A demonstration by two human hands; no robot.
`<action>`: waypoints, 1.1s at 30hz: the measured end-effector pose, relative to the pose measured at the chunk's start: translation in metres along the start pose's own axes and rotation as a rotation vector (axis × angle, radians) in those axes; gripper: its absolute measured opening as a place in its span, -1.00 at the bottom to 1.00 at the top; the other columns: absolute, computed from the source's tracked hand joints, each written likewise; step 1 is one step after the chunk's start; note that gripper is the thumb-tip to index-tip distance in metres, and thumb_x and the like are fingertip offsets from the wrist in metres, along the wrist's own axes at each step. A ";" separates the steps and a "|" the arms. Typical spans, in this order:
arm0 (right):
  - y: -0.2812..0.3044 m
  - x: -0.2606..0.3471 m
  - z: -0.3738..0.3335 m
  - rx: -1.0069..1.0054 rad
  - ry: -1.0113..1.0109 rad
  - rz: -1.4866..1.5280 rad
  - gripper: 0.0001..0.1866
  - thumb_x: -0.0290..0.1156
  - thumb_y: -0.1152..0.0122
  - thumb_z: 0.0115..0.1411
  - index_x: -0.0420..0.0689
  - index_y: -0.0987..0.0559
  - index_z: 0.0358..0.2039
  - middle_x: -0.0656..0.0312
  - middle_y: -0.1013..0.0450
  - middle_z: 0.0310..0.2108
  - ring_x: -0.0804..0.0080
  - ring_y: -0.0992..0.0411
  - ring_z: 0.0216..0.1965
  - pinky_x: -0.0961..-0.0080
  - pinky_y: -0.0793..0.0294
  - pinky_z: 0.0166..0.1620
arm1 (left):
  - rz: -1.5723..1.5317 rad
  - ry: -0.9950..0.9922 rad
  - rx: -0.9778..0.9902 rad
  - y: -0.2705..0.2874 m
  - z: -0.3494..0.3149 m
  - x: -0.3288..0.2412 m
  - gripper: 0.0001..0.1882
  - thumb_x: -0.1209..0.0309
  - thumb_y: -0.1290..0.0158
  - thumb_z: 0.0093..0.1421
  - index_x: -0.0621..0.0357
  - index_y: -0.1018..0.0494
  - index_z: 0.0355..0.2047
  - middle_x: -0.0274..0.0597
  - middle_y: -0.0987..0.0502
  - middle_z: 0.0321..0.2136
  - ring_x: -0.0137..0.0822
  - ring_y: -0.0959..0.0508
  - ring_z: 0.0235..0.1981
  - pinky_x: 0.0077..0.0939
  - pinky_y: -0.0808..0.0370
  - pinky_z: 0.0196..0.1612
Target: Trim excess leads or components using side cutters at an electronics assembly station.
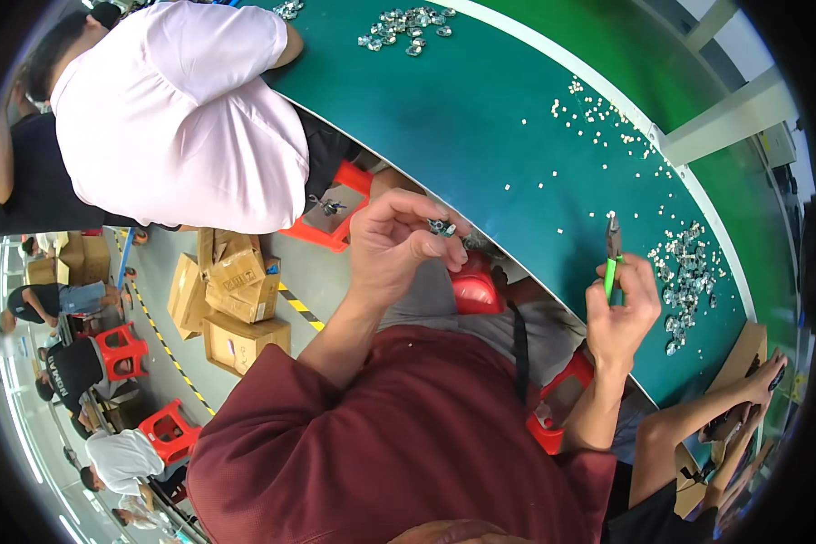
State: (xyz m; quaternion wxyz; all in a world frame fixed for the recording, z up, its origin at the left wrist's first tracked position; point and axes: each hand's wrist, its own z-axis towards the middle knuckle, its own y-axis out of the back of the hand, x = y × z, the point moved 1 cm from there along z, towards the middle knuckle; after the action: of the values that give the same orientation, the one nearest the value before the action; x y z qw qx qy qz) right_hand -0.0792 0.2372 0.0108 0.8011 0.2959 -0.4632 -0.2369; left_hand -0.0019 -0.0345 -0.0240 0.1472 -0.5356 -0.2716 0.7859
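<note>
Between the thumb and fingers of my left hand (392, 243) is a small dark and silvery part (442, 228), held over the table's near edge; its exact kind is too small to tell. My right hand (624, 313) is closed around green-handled pliers (611, 270), their metal jaws pointing away from me above the green table (480, 136). Tiny white pieces (598, 116) lie scattered beyond and around the pliers' tips. To the right of the pliers, a loose pile of small shiny parts (684, 281) rests on the tabletop.
Another heap of shiny parts (403, 27) lies at the table's far end. A person in a pale pink shirt (181, 118) sits to my left; another person's arm (689, 422) reaches in at my right. Cardboard boxes (240, 290) and red stools (168, 433) stand on the floor.
</note>
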 end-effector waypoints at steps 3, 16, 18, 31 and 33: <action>-0.004 -0.007 -0.001 -0.011 -0.014 -0.077 -0.83 -0.63 -0.20 -0.09 -0.26 -0.62 -0.41 0.05 -0.54 -0.29 0.10 -0.55 -0.39 0.29 -0.52 -0.33 | 0.023 0.004 -0.011 -0.001 0.003 0.002 -0.70 0.53 -0.25 0.18 0.35 -0.43 -0.14 0.24 -0.60 -0.25 -0.14 -0.68 -0.40 -0.33 -0.70 -0.37; -0.023 -0.059 -0.022 -0.057 0.161 -0.213 -0.69 -0.38 -0.15 0.23 -0.32 -0.60 -0.11 -0.10 -0.48 -0.04 -0.12 -0.48 -0.08 0.14 -0.50 -0.05 | 0.953 -0.198 -0.173 0.018 0.070 0.012 -0.80 0.50 -0.22 0.17 0.15 -0.55 -0.17 -0.19 -0.63 -0.27 -0.34 -0.64 -0.24 -0.44 -0.59 -0.19; -0.020 -0.065 -0.028 -0.079 0.229 -0.234 -0.62 -0.29 -0.15 0.26 -0.34 -0.59 -0.06 -0.11 -0.48 -0.04 -0.15 -0.46 -0.08 0.15 -0.48 -0.01 | 1.007 -0.324 -0.157 0.024 0.102 0.017 -0.85 0.51 -0.19 0.12 0.19 -0.48 -0.30 -0.10 -0.59 -0.36 -0.17 -0.63 -0.26 -0.33 -0.54 -0.25; -0.066 -0.089 0.082 -0.830 1.844 0.452 -0.38 0.06 -0.10 0.26 -0.39 -0.64 -0.25 -0.15 -0.52 -0.32 -0.10 -0.49 -0.36 0.09 -0.51 -0.26 | 1.421 -0.391 -0.201 0.115 0.188 0.045 -0.82 0.52 -0.24 -0.10 0.06 -0.44 -0.53 -0.22 -0.50 -0.30 -0.13 -0.42 -0.03 -0.18 -0.27 0.07; -0.069 -0.082 0.088 -0.845 1.904 0.495 -0.36 0.08 -0.09 0.26 -0.40 -0.64 -0.24 -0.16 -0.52 -0.32 -0.12 -0.48 -0.37 0.08 -0.51 -0.27 | 1.381 -0.369 -0.231 0.123 0.192 0.049 -0.81 0.52 -0.23 -0.10 0.05 -0.41 -0.54 -0.21 -0.49 -0.33 -0.11 -0.42 -0.07 -0.17 -0.29 0.05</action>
State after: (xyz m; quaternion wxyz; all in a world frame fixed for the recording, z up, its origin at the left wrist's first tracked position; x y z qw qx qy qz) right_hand -0.2015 0.2191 -0.0518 0.8962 -0.0445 0.4249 0.1193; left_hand -0.1901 -0.1596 -0.0799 -0.4886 -0.4558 0.0271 0.7435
